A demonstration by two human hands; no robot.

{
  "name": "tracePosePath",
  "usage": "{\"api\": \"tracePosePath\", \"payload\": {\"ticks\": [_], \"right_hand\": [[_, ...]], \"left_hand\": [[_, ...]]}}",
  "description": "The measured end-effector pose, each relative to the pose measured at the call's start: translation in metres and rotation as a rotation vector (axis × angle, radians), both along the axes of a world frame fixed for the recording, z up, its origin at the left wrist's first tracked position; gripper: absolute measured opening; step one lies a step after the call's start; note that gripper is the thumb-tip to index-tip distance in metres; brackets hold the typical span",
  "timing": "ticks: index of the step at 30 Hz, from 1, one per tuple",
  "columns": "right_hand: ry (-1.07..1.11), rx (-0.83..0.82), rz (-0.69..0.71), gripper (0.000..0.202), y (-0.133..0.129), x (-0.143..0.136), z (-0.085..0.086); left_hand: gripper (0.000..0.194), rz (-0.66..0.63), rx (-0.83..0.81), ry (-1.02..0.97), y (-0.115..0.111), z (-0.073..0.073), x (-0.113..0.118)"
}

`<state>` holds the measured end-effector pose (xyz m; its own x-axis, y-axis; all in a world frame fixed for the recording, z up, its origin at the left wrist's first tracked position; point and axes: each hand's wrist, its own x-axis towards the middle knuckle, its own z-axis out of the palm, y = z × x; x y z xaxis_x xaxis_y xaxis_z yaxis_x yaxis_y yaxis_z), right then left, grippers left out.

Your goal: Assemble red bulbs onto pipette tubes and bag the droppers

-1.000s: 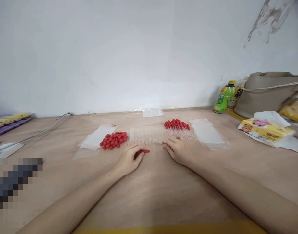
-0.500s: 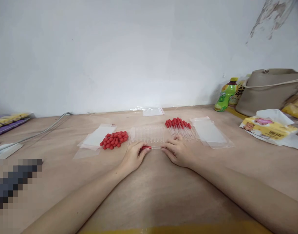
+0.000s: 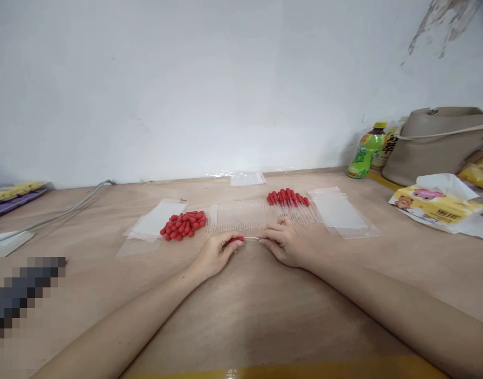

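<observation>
Between the fingers of my left hand [image 3: 219,253] is a red rubber dropper bulb [image 3: 237,239], held level just above or on the table. My right hand [image 3: 284,243] pinches a clear glass dropper tube [image 3: 251,238], whose left end meets the bulb's mouth. Behind my left hand lies a heap of red bulbs [image 3: 183,225]. A row of clear tubes [image 3: 237,216] lies side by side beyond both hands. Past my right hand, several droppers with red bulbs fitted [image 3: 289,200] are laid out in a fan.
Clear plastic bags [image 3: 340,210] lie on the right, others [image 3: 157,218] on the left, and a small one [image 3: 247,179] by the wall. A green bottle [image 3: 366,151], a grey-brown bag [image 3: 434,145] and a tissue pack [image 3: 436,202] stand at right. A grey cable [image 3: 78,209] runs at left.
My right hand has come slightly left toward the bulb, and less of the tube shows between my hands. The whole view has shifted a little.
</observation>
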<state>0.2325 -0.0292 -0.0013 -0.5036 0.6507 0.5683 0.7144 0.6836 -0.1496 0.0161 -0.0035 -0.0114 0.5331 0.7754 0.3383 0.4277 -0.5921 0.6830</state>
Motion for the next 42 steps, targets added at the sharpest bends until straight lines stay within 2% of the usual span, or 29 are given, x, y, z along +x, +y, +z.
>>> {"api": "tracePosePath", "payload": {"ticks": [7, 14, 21, 26, 31, 42], "right_hand": [[0.007, -0.065, 0.086, 0.02, 0.01, 0.004, -0.006], [-0.099, 0.057, 0.078, 0.023, 0.016, 0.007, -0.007], [-0.129, 0.121, 0.021, 0.023, 0.007, 0.001, -0.008], [-0.102, 0.083, 0.027, 0.022, 0.004, 0.0, -0.003], [-0.011, 0.047, 0.076, 0.019, 0.011, 0.007, -0.01], [0.038, 0.114, 0.066, 0.024, 0.008, -0.002, -0.01]], "left_hand": [[0.02, -0.048, -0.023, -0.003, -0.002, 0.002, -0.001], [0.022, -0.023, -0.015, 0.102, -0.003, 0.003, -0.001], [0.023, 0.008, 0.052, 0.147, -0.006, 0.002, 0.0], [0.021, 0.017, 0.098, 0.055, -0.002, -0.001, -0.001], [0.024, 0.035, 0.011, -0.065, 0.002, -0.002, -0.003], [0.022, 0.004, -0.045, -0.023, -0.001, 0.002, -0.001]]}}
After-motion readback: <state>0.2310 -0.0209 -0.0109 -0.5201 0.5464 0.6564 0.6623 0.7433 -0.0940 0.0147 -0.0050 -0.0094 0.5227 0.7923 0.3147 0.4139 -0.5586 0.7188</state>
